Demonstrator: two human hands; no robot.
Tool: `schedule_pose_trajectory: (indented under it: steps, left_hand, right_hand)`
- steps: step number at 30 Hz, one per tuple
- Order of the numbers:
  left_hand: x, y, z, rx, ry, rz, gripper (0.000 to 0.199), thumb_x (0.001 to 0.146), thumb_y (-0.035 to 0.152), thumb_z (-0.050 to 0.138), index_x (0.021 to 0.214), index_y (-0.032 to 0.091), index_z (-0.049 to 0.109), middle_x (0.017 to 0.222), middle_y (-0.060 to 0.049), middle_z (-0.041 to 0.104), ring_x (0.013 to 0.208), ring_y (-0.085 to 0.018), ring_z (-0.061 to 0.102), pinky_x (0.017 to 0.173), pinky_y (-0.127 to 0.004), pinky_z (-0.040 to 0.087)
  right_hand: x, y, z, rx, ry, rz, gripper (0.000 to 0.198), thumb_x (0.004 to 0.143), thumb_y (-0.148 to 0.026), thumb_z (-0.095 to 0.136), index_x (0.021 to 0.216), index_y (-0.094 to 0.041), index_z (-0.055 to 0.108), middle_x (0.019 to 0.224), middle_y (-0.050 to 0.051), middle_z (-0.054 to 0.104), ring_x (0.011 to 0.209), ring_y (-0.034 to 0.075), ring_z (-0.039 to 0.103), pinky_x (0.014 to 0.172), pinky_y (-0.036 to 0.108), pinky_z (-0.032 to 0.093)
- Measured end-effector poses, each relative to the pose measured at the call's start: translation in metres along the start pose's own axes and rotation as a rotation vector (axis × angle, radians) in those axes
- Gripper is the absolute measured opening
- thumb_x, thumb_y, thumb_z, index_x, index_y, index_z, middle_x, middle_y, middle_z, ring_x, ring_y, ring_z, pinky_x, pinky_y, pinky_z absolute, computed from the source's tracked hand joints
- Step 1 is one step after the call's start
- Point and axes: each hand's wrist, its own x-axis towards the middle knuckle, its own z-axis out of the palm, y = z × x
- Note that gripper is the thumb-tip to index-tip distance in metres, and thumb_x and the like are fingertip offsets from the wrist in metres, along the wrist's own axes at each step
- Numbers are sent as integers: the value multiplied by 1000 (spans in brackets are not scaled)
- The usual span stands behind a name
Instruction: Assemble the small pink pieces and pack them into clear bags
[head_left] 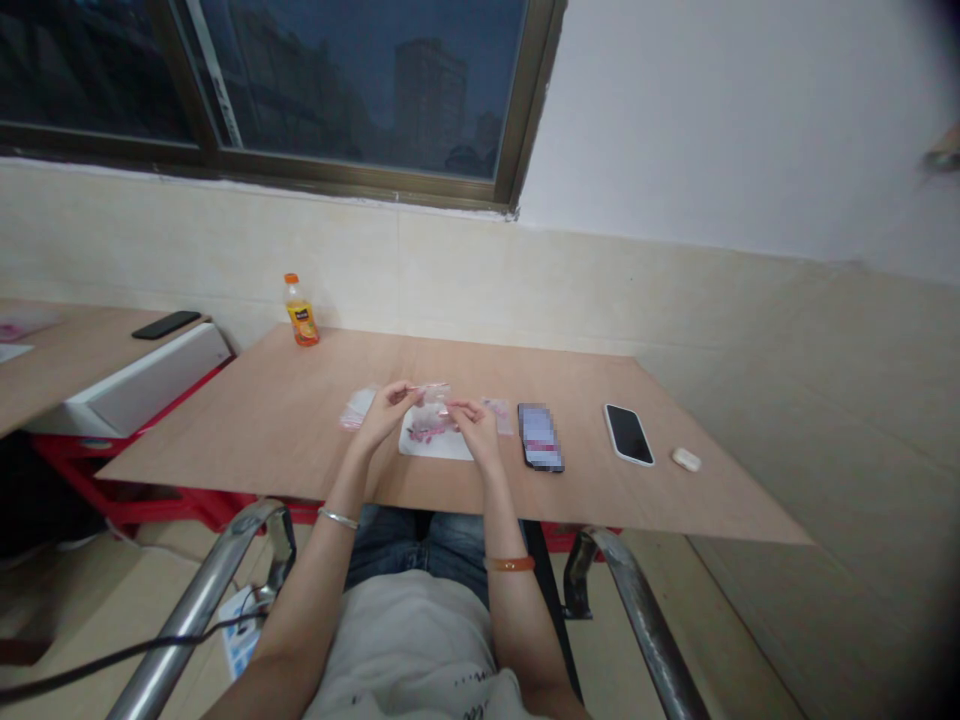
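Note:
Over the middle of the table, a small clear plastic bag (433,394) is stretched between my two hands. My left hand (388,412) pinches its left side. Fingers of my right hand (478,430) are closed on its right side. Beneath them lies a white sheet (439,448) with small pink pieces (426,434) on it, too small to make out. To the left of my left hand rests a pile of clear and pinkish packets (357,409). Just right of my right hand is another clear packet with pink in it (498,414).
A lit phone (540,438), a dark-screened phone (629,436) and a white earbud case (686,459) lie to the right on the wooden table (450,352). An orange drink bottle (302,315) stands at the back left. Metal armrests (637,610) flank me.

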Motion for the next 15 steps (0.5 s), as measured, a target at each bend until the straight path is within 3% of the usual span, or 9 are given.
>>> schedule_pose_trajectory:
  steps: [7, 15]
  left_hand:
    - [-3, 10, 0, 15, -82, -35, 24, 73, 38, 60, 69, 14, 63, 69, -2, 64, 68, -14, 56, 66, -25, 45]
    - [-3, 13, 4, -11, -120, -60, 24, 70, 37, 63, 66, 13, 62, 66, -2, 62, 63, -13, 54, 60, -23, 43]
  right_hand:
    - [-2, -8, 2, 40, -33, -28, 25, 69, -39, 63, 79, -16, 63, 77, 5, 68, 67, 15, 62, 58, 24, 48]
    - [-2, -10, 3, 18, 13, -91, 26, 72, -42, 60, 72, -16, 63, 70, 3, 65, 62, 13, 57, 55, 23, 45]
